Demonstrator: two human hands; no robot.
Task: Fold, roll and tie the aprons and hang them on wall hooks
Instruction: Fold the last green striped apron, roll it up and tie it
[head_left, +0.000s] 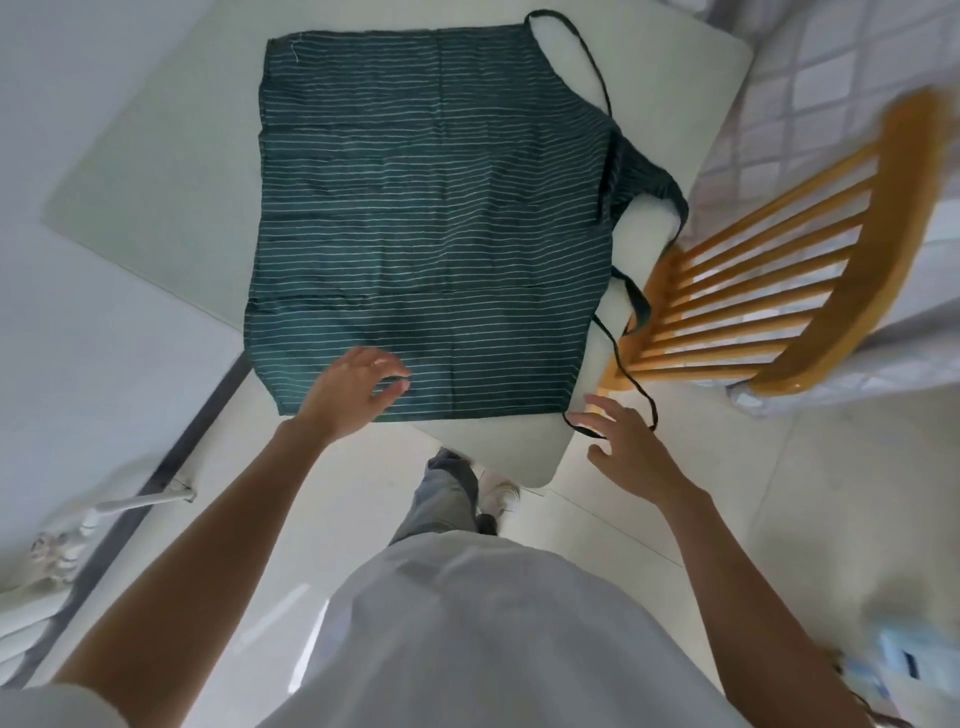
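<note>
Head view shows your left hand (358, 387) and right hand (626, 444), both spread and holding nothing, at the near hem of the soft dark green striped cloth apron (431, 218) lying flat on the white worktop (156, 171); pinch its near corners.

A dark green apron (426, 218) with thin white horizontal stripes is spread flat and open on the white table (156, 171), its cloth covering most of the table's middle, with faint fold creases seen across it. Its bib end is turned toward 3 o'clock, where the cloth is bunched at the table's edge. One thin dark strap (582, 49) is looped at about 1 o'clock, and another strap (631, 374) is trailed off the edge at about 4 o'clock, with its end lying at the table's near corner.
</note>
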